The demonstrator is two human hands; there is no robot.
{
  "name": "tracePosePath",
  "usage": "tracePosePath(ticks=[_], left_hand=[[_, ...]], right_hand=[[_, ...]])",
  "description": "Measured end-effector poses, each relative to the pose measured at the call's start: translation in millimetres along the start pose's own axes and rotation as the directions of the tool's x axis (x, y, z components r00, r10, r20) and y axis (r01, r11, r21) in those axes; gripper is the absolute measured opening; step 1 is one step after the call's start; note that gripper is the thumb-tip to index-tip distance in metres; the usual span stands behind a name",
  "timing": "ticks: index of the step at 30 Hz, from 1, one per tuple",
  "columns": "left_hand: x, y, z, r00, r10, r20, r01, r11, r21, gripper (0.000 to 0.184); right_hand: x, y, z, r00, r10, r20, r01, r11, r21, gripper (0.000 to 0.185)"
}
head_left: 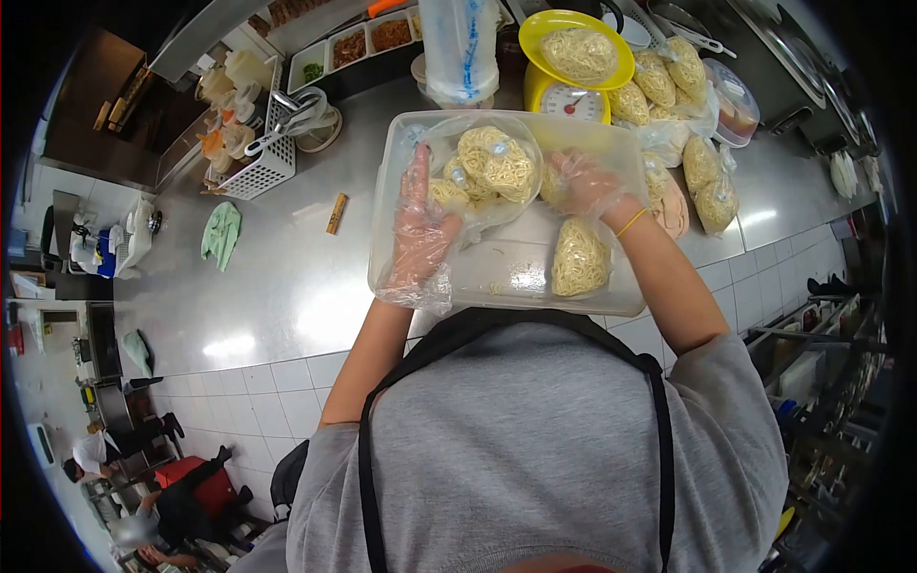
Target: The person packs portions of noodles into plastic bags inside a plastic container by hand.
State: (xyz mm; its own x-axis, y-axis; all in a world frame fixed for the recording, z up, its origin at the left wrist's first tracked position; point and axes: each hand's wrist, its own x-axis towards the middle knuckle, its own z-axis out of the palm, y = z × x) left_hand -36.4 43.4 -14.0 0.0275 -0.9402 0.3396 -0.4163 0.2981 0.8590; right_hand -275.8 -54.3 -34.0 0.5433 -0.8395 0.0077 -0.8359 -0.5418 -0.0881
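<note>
On the steel counter (277, 277), head view: translucent bin (492, 265) right in front of me, bagged noodles inside. Noodle cluster (495, 167) sits toward the far side, between my hands, wrapped in clear film; a separate noodle bag (581, 258) sits near the close right corner.

Left hand (418, 234): clear plastic glove, inside the bin along its left side. Fingers straight and pointing away, hand flat, not grasping. Thumb points toward the cluster; can't tell if it touches the film.

Right hand (587, 183): same glove type, over the bin's right part, fingers bent at the noodles just right of the cluster. Can't tell if it's gripping or only touching. Yellow band (629, 223) on that wrist.

Beyond the bin: yellow scale (532, 97), with loose noodles (580, 54) on its yellow plate (623, 72). More bagged noodles (712, 186) right of the bin. Left side: green cloth (222, 235) lying on the steel, white basket (270, 170) of bottles farther back.
</note>
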Motion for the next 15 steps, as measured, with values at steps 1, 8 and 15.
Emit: tracePosePath(ticks=[1, 8, 15], left_hand=[[0, -2, 0, 0.999, -0.035, -0.016, 0.034, 0.999, -0.034, 0.082], [-2, 0, -5, 0.998, -0.048, -0.041, 0.048, 0.999, -0.011, 0.082], [-1, 1, -1, 1.000, 0.003, -0.010, -0.003, 1.000, 0.003, 0.079]], right_hand=[[3, 4, 0, 1.000, -0.001, 0.000, 0.001, 1.000, -0.002, 0.051], [0, 33, -71, 0.967, -0.126, 0.220, 0.012, 0.889, 0.457, 0.062], [30, -64, -82, 1.000, 0.027, 0.007, -0.023, 0.626, 0.779, 0.063]])
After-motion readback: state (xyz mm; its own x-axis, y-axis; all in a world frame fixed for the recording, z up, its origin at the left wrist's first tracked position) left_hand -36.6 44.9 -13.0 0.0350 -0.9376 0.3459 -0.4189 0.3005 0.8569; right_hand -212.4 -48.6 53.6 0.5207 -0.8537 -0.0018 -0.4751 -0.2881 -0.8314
